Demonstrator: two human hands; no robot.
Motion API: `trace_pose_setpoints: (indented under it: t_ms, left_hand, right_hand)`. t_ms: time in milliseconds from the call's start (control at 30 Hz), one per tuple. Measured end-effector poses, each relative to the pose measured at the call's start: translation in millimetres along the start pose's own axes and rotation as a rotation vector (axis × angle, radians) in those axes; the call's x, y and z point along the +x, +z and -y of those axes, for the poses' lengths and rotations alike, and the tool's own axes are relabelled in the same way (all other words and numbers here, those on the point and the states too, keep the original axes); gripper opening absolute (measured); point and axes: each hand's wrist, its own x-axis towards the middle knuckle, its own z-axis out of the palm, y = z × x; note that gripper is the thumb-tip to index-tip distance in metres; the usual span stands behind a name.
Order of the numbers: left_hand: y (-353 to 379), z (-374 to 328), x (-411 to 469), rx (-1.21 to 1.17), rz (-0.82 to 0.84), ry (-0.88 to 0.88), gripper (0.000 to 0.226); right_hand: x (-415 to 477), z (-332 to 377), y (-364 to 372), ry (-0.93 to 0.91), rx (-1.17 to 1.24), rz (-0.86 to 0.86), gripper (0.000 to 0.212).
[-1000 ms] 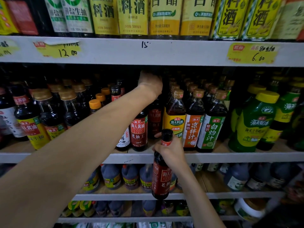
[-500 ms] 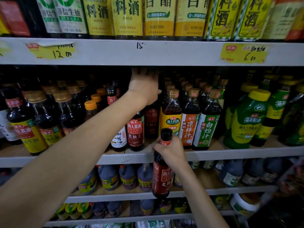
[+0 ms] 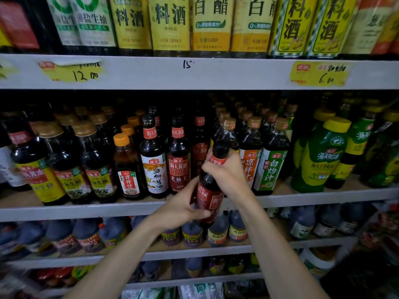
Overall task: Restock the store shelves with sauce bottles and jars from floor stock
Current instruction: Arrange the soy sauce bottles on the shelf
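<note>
**Tight slot, easy knock-over**

The bottle (image 3: 208,190) hangs tilted before the shelf lip (image 3: 86,210). The right hand (image 3: 226,171) wraps its neck, and the left hand (image 3: 182,209) grips its base from 8 o'clock. Pushed in crooked, it may topple neighbours (image 3: 178,167) at 11 o'clock.

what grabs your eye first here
Two hands, left hand low and right hand at the neck, grip a dark sauce bottle with a red label before the middle shelf. Green plastic bottles with yellow caps stand at the right, under a yellow handwritten price tag.
</note>
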Motion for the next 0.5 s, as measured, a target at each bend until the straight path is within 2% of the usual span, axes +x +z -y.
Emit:
trace_pose_setpoints:
  t_ms: [67,133,233,400,500]
  left_hand:
    - [1.5,-2.3,6.3,0.022,-0.152,-0.005,0.073]
    - [0.4,-5.2,10.4,0.043,-0.235,0.004,0.068]
    - [-0.9,-6.8,15.0,0.109,-0.324,-0.001,0.075]
    - [2.4,-13.4,20.0,0.238,-0.467,-0.02,0.082]
    - [-1.1,-15.8,23.6,0.286,-0.501,-0.01,0.085]
  right_hand:
    - [5.6,6.8,2.8,0.004,-0.022,0.023,0.011]
    - [11.1,13.5,2.1,0.022,-0.035,0.02,0.013]
    - [19.5,29.5,-5.8,0.037,-0.166,0.026,0.022]
    - [26.5,54.9,-16.5,0.014,-0.601,0.083,0.034]
    - [29.6,61.0,-16.8,0.071,-0.653,0.08,0.03]
